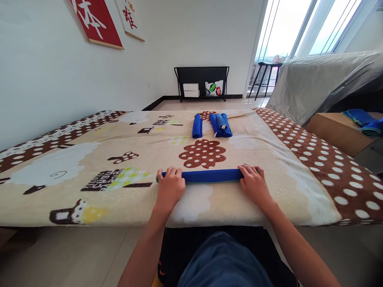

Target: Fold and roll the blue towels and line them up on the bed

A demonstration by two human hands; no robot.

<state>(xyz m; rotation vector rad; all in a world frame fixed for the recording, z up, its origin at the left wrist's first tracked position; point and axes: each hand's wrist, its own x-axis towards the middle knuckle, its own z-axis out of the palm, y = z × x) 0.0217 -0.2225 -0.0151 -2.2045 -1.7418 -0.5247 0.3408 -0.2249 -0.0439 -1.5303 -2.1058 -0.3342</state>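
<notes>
Our left hand [171,184] and right hand [253,184] grip a blue roll [212,175] near its ends, across the blanket [236,203]; other rolls [196,126] lie beyond.

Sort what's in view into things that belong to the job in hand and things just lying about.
Job, as far as I can judge:
Blue roll, left hand and right hand at its ends
Blanket under it
Probably the rolls farther back
Perhaps the blue cloth at far right

Apparently lying about:
Black rack
White boxes
Stool
</notes>
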